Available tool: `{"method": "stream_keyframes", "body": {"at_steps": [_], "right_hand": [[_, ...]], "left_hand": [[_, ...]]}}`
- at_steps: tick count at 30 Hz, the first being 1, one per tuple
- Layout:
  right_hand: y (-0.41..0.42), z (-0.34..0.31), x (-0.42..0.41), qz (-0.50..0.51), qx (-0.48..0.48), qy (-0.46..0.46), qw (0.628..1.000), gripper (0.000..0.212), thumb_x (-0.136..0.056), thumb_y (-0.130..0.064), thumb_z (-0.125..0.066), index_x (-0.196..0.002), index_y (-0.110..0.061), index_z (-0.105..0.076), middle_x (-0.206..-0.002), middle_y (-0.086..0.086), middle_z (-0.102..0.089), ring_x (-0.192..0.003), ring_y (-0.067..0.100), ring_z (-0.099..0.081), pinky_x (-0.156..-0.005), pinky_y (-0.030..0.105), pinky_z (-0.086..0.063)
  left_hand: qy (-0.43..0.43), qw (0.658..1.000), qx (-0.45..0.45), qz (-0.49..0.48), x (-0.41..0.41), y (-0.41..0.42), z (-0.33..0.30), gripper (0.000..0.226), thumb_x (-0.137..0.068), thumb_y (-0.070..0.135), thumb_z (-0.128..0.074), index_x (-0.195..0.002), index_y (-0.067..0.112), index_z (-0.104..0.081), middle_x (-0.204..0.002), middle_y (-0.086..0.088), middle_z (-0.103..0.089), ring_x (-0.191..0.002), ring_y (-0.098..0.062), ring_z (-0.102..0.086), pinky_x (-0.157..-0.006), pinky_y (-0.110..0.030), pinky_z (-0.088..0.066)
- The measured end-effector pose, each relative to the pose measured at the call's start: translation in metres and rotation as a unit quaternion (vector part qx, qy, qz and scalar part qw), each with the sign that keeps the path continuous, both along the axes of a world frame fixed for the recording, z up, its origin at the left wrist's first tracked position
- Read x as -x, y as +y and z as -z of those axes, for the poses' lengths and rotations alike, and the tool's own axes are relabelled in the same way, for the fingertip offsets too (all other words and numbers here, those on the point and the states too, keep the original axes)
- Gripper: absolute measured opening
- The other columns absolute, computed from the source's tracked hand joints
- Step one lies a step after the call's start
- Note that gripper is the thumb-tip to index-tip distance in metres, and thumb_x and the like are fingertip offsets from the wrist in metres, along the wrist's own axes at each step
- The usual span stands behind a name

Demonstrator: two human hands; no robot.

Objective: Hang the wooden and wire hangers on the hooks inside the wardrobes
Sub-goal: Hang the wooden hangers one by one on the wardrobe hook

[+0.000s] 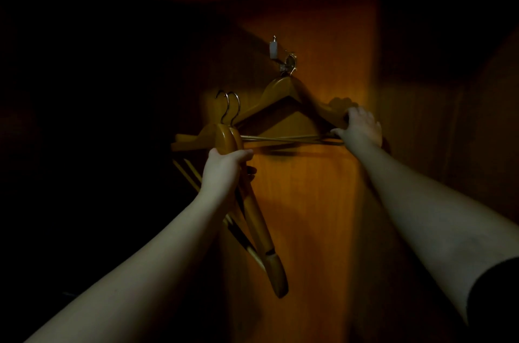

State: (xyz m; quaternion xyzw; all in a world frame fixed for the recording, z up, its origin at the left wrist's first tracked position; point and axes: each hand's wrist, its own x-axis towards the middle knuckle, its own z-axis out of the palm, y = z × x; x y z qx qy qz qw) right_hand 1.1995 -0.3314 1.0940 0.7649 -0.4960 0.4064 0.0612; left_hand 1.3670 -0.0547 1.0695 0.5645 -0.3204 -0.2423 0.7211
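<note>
Up close in the dim wardrobe, our right hand (361, 126) grips the right end of a wooden hanger (283, 98) hung on the metal hook (289, 63) on the wooden panel (309, 202). Our left hand (224, 171) clutches two more wooden hangers (261, 230), tilted, their wire hooks (229, 106) pointing up beside it.

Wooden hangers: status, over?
Left hand grips two tan wooden hangers with metal hooks. Right hand holds end of wooden hanger at brass wall hook. Nothing blocking.
</note>
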Motion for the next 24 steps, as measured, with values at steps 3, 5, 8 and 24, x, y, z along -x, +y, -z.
{"method": "stream_keyframes", "body": {"at_steps": [3, 5, 8, 24], "right_hand": [[0.003, -0.003, 0.000, 0.010, -0.007, 0.020, 1.000, 0.059, -0.086, -0.043, -0.069, -0.133, -0.016, -0.047, -0.138, 0.008, -0.045, -0.130, 0.029, -0.037, -0.103, 0.045, -0.035], [0.004, -0.003, -0.001, 0.018, -0.011, 0.035, 0.999, 0.060, -0.086, -0.043, -0.068, -0.135, -0.016, -0.045, -0.139, 0.008, -0.043, -0.131, 0.029, -0.036, -0.104, 0.045, -0.034], [0.008, -0.002, 0.000, 0.022, -0.023, 0.042, 0.999, 0.064, -0.085, -0.043, -0.069, -0.138, -0.018, -0.042, -0.140, 0.009, -0.041, -0.130, 0.030, -0.035, -0.105, 0.045, -0.033], [0.196, 0.135, -0.030, -0.460, -0.444, -0.168, 0.751, 0.028, -0.094, -0.046, -0.053, -0.110, -0.025, -0.062, -0.103, -0.004, -0.067, -0.094, 0.012, -0.064, -0.087, 0.035, -0.050]], "left_hand": [[0.003, 1.000, -0.002, 0.005, 0.000, 0.002, 0.001, 0.051, -0.087, 0.018, -0.071, -0.121, 0.023, -0.033, -0.110, -0.015, -0.066, -0.087, -0.030, -0.070, -0.072, -0.042, -0.059], [0.003, 1.000, -0.007, 0.006, 0.001, 0.003, 0.001, 0.059, -0.087, 0.018, -0.070, -0.132, 0.019, -0.033, -0.109, -0.014, -0.066, -0.086, -0.029, -0.070, -0.070, -0.040, -0.058], [0.003, 1.000, -0.007, 0.012, 0.002, 0.005, 0.002, 0.077, -0.088, 0.018, -0.070, -0.147, 0.019, -0.021, -0.110, -0.013, -0.066, -0.088, -0.028, -0.070, -0.071, -0.038, -0.059], [-0.006, 0.998, -0.055, 0.010, 0.004, 0.008, 0.039, 0.052, -0.086, 0.026, -0.073, -0.124, 0.023, -0.037, -0.114, -0.010, -0.065, -0.090, -0.016, -0.069, -0.066, -0.040, -0.059]]}}
